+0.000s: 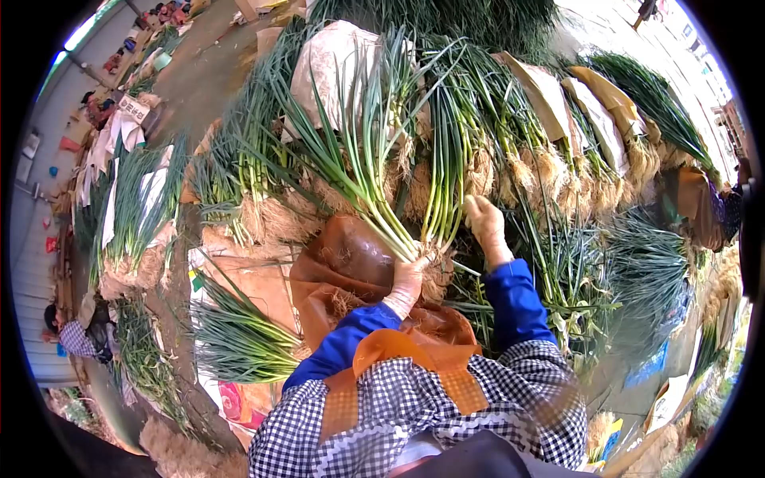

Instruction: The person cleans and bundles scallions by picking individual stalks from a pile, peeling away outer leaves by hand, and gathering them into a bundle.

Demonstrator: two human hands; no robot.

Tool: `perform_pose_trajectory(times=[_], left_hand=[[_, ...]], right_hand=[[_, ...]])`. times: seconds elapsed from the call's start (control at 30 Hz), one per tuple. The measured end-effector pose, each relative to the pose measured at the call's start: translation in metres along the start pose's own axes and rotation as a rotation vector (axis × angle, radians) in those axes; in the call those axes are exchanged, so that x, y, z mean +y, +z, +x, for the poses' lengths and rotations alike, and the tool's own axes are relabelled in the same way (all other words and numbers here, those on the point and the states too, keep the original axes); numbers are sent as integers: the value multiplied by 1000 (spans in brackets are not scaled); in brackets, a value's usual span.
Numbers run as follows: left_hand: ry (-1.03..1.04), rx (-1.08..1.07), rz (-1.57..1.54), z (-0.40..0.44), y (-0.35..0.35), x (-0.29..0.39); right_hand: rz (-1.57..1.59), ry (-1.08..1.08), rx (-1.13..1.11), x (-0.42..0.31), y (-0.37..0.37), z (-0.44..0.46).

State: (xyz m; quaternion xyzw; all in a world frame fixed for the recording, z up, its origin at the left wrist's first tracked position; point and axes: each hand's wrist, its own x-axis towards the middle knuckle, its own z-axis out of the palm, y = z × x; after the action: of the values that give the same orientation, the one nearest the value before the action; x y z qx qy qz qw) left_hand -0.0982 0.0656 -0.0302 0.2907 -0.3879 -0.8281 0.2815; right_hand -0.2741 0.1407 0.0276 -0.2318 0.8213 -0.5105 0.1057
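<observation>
Long green onions (370,179) fan out upward in front of me, their white stems meeting at my left hand (408,279). That hand is closed around the stems just above the roots. My right hand (484,227) is raised beside a second cluster of stems (442,187), its fingers bent together; whether something thin is between them is too small to tell. Pale tangled roots (436,279) hang between my hands. Beneath lies a brown plastic apron (339,259) over my lap.
Rows of onions with roots (550,171) and cloth sacks (335,68) lie ahead. A smaller onion pile (239,331) rests on a sheet at left, loose greens (558,263) at right. Another person (80,334) sits far left, one more (721,207) at the right edge.
</observation>
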Motion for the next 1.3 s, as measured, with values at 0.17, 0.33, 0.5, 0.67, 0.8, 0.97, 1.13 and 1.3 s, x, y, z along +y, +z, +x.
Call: perform_pose_trajectory(times=[0.17, 0.33, 0.5, 0.67, 0.8, 0.97, 1.13, 1.3], left_hand=[[-413, -134, -495, -21, 17, 40], [-520, -290, -567, -25, -6, 57], [-348, -44, 12, -23, 2, 13], [-394, 129, -214, -22, 9, 26], [-311, 148, -202, -13, -12, -1], [-263, 116, -137, -14, -8, 5], [-218, 154, 38, -11, -14, -9], [-220, 212, 130, -12, -14, 3]], right_hand=[[1235, 584, -326, 20, 52, -1], [760, 264, -51, -25, 66, 9], [-482, -337, 210, -32, 74, -5], [-835, -493, -68, -17, 27, -32], [-654, -679, -612, -10, -26, -101], [-1466, -74, -1202, 39, -84, -88], [-688, -457, -247, -71, -14, 5], [-1278, -448, -529, -64, 43, 42]])
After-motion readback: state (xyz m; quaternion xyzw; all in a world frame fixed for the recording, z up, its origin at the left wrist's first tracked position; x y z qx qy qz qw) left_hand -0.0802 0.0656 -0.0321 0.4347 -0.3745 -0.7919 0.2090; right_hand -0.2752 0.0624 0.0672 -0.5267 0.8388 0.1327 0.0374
